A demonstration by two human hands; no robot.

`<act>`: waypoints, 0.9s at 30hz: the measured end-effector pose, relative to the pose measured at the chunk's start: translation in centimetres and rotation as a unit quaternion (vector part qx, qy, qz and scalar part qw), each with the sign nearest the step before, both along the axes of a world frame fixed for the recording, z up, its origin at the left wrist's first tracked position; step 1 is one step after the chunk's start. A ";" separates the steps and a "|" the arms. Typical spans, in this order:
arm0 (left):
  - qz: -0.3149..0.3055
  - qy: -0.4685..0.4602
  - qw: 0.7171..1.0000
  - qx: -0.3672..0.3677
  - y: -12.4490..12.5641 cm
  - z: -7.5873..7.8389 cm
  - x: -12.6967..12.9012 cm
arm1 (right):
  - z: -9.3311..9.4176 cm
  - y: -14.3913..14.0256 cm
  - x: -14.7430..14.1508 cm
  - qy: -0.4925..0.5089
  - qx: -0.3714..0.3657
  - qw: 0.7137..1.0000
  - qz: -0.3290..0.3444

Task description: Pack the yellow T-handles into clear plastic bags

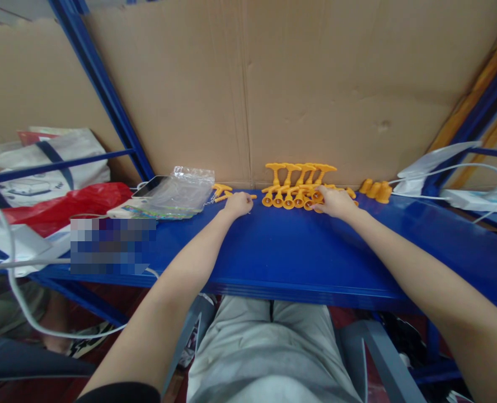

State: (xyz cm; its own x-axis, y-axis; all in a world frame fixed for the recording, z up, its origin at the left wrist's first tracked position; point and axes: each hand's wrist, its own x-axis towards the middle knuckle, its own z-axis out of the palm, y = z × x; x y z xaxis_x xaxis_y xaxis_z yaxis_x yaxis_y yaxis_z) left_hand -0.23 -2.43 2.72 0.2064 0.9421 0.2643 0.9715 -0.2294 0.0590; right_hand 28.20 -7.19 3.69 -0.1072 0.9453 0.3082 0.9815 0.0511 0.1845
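Row of orange plastic pieces (296,187) stands at the back of the blue table (299,252), against the cardboard wall (248,84): T-shaped tops up, round flared bases down, packed side by side and touching. Judged from how they lie, this standing row is the finished part of the work; several more are still loose. Two or three loose orange pieces (222,192) lie flat to the left of the row, and a small cluster of short orange caps (375,190) sits apart to the right, not joined to anything. So the job looks partly done, with the loose lot left to deal with. Right hand (336,202) rests at the right end of the row, fingers curled and drawn together on the nearest bases; whether it pinches one piece or only touches them, cannot tell, the fingertips are hidden among the orange. Left hand (239,204) lies knuckles up just beside the loose pieces, fingers folded under, seemingly on a thin orange stem; grip not clear at this size. Further left: clear plastic bags (181,190) on a phone-like device, a red bag (64,207), white cable (17,291). Far right: white cable and charger (475,196).
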 end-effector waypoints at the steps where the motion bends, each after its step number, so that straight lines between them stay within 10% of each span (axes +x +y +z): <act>1: -0.002 -0.002 1.000 -0.001 -0.1 0.0 0.2 | 0.0 0.0 0.0 -0.001 0.001 1.000 0.001; 15: -0.022 0.031 0.999 0.034 -0.6 0.2 0.5 | 0.0 -0.3 -0.4 0.011 0.012 1.000 0.004; 27: -0.007 0.092 0.991 -0.097 -1.9 1.1 0.5 | 1.2 1.2 4.5 0.167 0.114 0.979 -0.027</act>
State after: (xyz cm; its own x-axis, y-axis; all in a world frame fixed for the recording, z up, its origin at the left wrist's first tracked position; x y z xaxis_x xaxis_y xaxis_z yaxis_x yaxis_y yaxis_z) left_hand 0.30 -4.31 3.82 0.2470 0.9683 0.0361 0.9669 -0.2438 -0.0751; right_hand 32.71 -5.95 4.91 0.0836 0.8495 0.5209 0.9891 -0.0072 -0.1469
